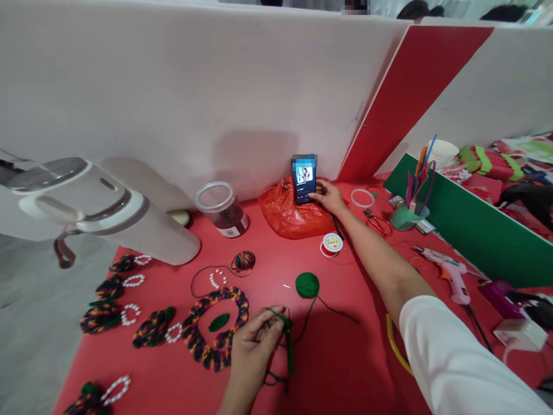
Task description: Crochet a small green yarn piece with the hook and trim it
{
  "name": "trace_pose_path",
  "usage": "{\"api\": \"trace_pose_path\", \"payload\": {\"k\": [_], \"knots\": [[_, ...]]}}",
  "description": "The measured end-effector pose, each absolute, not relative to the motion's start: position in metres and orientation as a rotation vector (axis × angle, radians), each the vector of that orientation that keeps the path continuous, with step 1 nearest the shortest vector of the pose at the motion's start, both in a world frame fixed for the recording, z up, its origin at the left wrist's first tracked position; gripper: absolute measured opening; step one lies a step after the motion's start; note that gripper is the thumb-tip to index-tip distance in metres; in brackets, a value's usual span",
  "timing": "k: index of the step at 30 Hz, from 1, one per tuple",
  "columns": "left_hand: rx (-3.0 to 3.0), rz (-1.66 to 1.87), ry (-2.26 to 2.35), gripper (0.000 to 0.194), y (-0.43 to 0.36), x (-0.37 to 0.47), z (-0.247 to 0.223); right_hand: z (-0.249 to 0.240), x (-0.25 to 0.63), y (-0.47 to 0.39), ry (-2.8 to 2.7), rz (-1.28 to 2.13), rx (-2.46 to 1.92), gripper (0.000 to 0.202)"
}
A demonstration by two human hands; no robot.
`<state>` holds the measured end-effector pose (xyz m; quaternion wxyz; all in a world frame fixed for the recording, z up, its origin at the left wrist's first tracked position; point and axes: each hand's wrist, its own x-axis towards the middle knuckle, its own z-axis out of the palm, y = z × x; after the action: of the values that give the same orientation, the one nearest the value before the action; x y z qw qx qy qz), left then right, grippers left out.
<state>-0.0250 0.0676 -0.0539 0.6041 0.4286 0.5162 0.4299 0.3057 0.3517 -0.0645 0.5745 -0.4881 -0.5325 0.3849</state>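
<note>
My left hand (256, 344) is closed near the front of the table, pinching green yarn work (288, 334) between thumb and fingers. A narrow green strip hangs from it; whether a hook is among the fingers I cannot tell. A ball of green yarn (307, 285) lies just beyond, its strand trailing on the table. Stretched far forward, my right hand (330, 197) holds the right edge of a lit phone (304, 180), thumb over the lower screen. The phone leans upright against a red plastic bag (280, 212).
On the left stand a large pale flask (159, 230) and a clear jar (224, 213). Braided multicolour yarn ring (190, 340), pearl loops (130, 314) and yarn bundles (101, 317) lie around. A thread spool (332, 243), scissors (380, 223) and glue gun (449, 274) sit right.
</note>
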Motion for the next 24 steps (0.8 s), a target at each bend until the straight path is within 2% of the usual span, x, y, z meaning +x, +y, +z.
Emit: {"api": "trace_pose_path", "payload": {"k": [12, 24], "knots": [[0.982, 1.003, 1.187, 0.034, 0.065, -0.025, -0.055, -0.057, 0.309, 0.343, -1.278, 0.973, -1.135, 0.079], [0.985, 0.992, 1.177, 0.034, 0.068, -0.024, -0.052, -0.053, 0.309, 0.337, -1.104, 0.879, -1.215, 0.060]]}}
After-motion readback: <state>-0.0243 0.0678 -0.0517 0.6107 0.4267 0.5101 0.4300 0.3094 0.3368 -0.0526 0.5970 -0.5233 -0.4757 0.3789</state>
